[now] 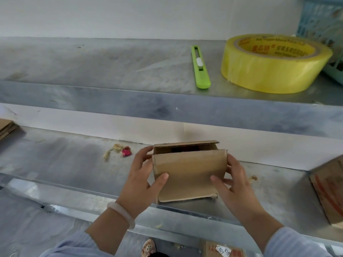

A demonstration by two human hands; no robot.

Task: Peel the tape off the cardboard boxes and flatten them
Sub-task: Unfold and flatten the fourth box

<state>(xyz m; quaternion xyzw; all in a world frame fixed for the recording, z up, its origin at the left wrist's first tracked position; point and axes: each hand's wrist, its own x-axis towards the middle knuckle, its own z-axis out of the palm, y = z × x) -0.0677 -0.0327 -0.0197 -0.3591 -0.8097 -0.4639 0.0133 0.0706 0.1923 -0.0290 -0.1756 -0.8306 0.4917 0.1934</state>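
Observation:
A small brown cardboard box (pixel 187 173) stands on the lower metal shelf (pixel 74 160), near its front edge, with its top flaps partly open. My left hand (pixel 143 180) grips the box's left side, thumb on the front face and fingers round the left edge. My right hand (pixel 233 184) holds the right side the same way, thumb on the front and fingers behind the right edge. I see no tape on the faces that show.
On the upper shelf (pixel 111 60) lie a green utility knife (pixel 200 67), a large yellow tape roll (pixel 272 62) and a blue basket (pixel 323 23). Another cardboard box (pixel 330 190) stands at right; flattened cardboard (pixel 7 127) lies far left. Tape scraps (pixel 120 151) lie behind the box.

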